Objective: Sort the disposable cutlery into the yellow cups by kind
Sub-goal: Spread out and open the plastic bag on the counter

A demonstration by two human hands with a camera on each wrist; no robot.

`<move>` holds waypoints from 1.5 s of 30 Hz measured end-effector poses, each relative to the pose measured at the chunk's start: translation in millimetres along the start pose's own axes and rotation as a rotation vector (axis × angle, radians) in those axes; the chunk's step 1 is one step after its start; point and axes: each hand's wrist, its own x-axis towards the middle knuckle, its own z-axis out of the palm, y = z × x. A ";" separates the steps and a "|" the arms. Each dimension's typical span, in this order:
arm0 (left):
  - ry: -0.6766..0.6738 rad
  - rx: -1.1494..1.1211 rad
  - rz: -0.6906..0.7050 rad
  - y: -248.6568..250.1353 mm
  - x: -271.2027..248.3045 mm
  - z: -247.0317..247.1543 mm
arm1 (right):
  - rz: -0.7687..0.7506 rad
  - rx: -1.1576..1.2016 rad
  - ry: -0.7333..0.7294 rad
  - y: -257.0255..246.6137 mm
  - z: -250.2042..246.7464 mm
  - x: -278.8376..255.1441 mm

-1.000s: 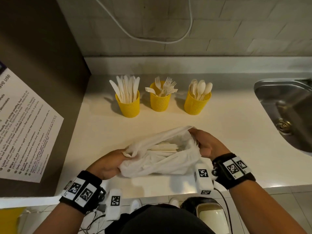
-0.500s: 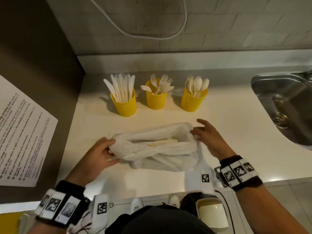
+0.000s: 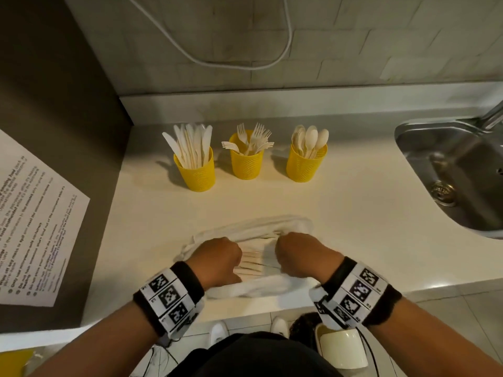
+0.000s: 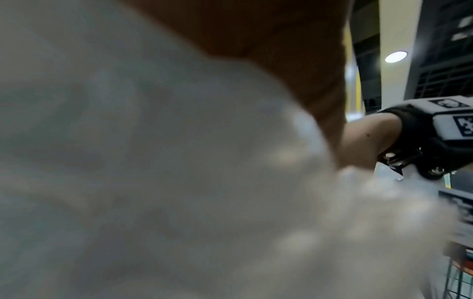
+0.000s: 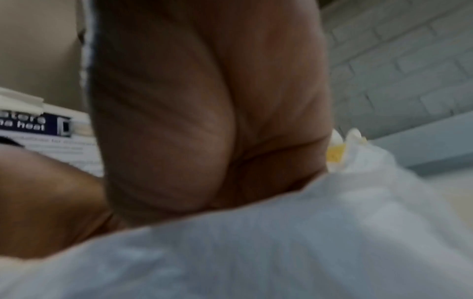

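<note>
I have both hands down in the white plastic bag (image 3: 253, 229) near the front edge of the tabletop (image 3: 353, 213). My left hand (image 3: 217, 258) and right hand (image 3: 299, 254) are each fisted on bag plastic; loose cutlery (image 3: 251, 263) lies inside between them. Three yellow cups toward the back edge hold knives (image 3: 194, 170), forks (image 3: 246, 159) and spoons (image 3: 306, 161).

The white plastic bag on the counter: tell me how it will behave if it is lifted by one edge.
The white plastic bag looks thin and crumpled, so it would likely sag rather than hold shape. The loose cutlery lying in its open mouth would probably slide toward the low end or spill out. Both the left hand and the right hand are at it, which suggests it needs two-handed support.
</note>
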 end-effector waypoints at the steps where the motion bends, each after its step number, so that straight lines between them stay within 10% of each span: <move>1: 0.018 -0.007 -0.020 1.2 0.2 3.9 | 0.018 0.000 0.001 0.5 5.0 -0.2; 5: 0.254 -0.076 -0.162 -6.7 14.1 3.4 | 0.096 0.033 0.204 9.4 4.8 9.6; 16: 0.261 0.144 -0.162 -19.2 38.1 14.4 | -0.014 0.064 0.370 0.6 15.6 34.4; 24: 0.453 -0.500 -0.074 -29.1 19.5 -16.3 | -0.117 0.272 0.543 20.0 -6.7 22.6; 32: 0.218 -0.171 -0.143 -34.6 38.9 -7.9 | -0.057 -0.063 0.280 6.5 -10.2 43.4; 45: 0.297 -0.006 -0.161 -26.3 42.4 -5.1 | -0.116 -0.090 0.276 0.1 -24.1 40.8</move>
